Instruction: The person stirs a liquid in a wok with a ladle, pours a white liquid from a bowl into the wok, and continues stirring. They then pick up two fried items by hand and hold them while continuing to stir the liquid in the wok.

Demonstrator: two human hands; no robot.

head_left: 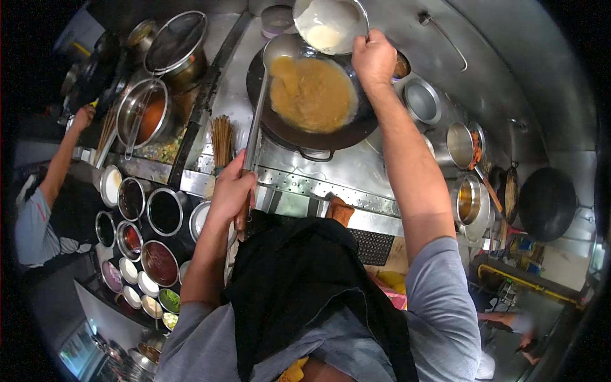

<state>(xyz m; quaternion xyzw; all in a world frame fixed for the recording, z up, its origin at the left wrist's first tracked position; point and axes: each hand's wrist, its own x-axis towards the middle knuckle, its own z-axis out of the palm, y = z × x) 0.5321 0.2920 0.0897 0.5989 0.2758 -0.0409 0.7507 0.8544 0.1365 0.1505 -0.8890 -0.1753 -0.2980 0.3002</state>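
My left hand [230, 191] is wrapped round the wooden-ended handle of a long metal ladle [256, 121]. The ladle's bowl is over the left part of a dark wok [299, 137], with brown sauce [318, 95] running from it into the sauce below. My right hand [374, 57] is closed on the edge of a metal bowl [360, 22], tilted above the wok's far side. A pale, creamy liquid [323, 37] lies in that bowl and coats its wall.
A bamboo brush [222, 137] stands left of the wok. Further left are a pot of reddish liquid [154, 120] and several containers of sauces. Metal pots [422, 102] line the right, near a hanging black wok [547, 204]. Another person's arm [60, 156] reaches in at far left.
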